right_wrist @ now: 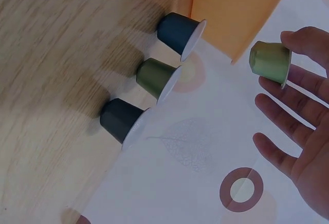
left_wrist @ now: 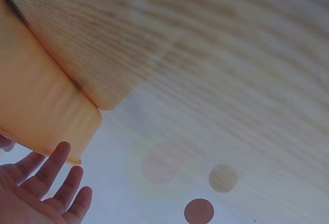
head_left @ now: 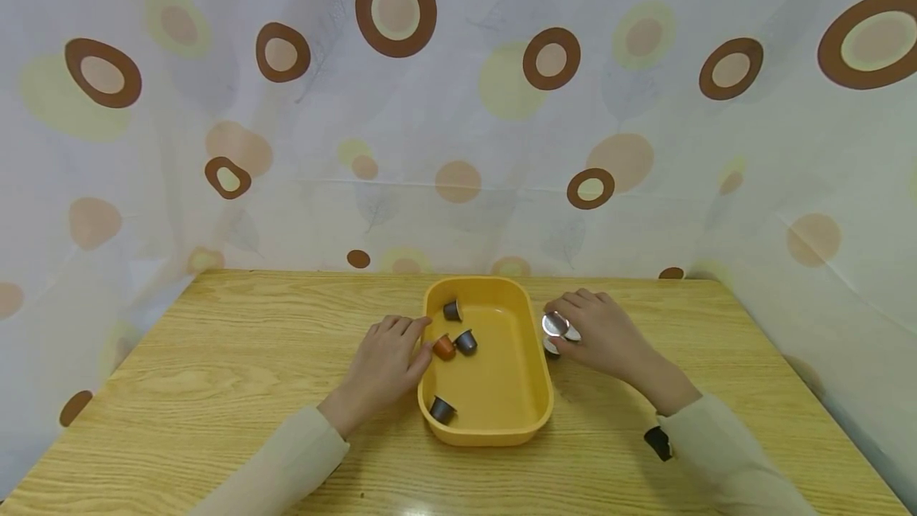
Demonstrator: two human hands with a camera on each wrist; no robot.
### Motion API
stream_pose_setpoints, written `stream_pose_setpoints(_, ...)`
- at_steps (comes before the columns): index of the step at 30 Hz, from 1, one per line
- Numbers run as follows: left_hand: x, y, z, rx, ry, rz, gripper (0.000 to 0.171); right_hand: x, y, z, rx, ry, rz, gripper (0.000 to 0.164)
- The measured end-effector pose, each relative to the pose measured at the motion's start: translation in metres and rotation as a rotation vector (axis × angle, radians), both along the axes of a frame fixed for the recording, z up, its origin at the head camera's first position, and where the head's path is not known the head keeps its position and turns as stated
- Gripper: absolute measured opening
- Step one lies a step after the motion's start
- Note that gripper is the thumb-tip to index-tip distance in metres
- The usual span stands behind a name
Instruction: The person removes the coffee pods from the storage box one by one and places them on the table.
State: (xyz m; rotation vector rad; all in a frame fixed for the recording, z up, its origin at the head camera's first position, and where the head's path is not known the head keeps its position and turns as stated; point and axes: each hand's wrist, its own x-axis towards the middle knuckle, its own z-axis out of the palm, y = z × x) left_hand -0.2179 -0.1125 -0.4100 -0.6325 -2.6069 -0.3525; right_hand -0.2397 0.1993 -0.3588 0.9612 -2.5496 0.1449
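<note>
My right hand pinches a green coffee capsule between thumb and fingers, just right of the yellow tray. The other fingers of that hand spread out loosely. Below it in the right wrist view, a green capsule stands on the table between a dark capsule and another dark capsule. My left hand is at the tray's left rim, fingers extended and fingertips right at the edge. Inside the tray lie an orange capsule and several dark capsules.
The wooden table spreads out on both sides of the tray. A patterned cloth hangs behind the table and along its sides. Near the right sleeve lies a small black object.
</note>
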Motion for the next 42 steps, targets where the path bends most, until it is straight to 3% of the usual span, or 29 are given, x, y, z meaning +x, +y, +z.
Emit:
stream_pose_setpoints(26,0.001,0.001,0.0,-0.002,0.0,0.004,0.035,0.006,0.034,-0.029,0.001,-0.043,-0.034,0.032)
stream_pose_setpoints(35,0.001,0.001,0.001,-0.011,0.002,0.004,0.036,0.007,0.038,-0.035,0.031,-0.112,-0.077,0.029)
stream_pose_setpoints(42,-0.001,0.0,-0.001,-0.018,0.0,0.005,0.037,0.006,0.039,-0.037,0.037,-0.116,-0.074,0.031)
